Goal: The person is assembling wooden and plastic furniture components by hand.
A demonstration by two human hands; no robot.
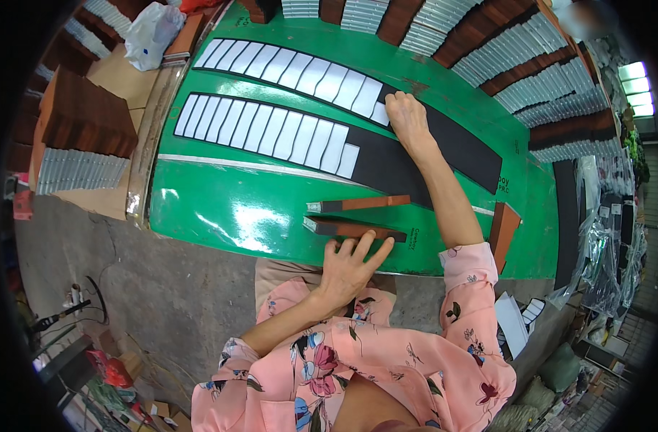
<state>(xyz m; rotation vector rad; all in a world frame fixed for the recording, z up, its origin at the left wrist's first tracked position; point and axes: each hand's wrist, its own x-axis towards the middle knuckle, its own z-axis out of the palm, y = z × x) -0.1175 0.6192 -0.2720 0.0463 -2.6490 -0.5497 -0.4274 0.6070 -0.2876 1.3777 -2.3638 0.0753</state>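
Two long black strips lie across a green table. White rectangular pieces in a row cover the left parts of the far strip and the near strip. My right hand is closed over the far strip, beside the last white piece of its row; what its fingertips pinch is hidden. Near the table's front edge, the spread fingers of my left hand rest on a reddish-brown block with a silvery end. My left thumb is hidden. Just beyond lies a thinner reddish-brown block, apart from my fingers.
Stacks of brown and silvery blocks line the table's far and right edges. Another stack stands on cardboard at the left, near a white plastic bag. A brown block sits at the table's right front. Clear plastic wrap hangs further right.
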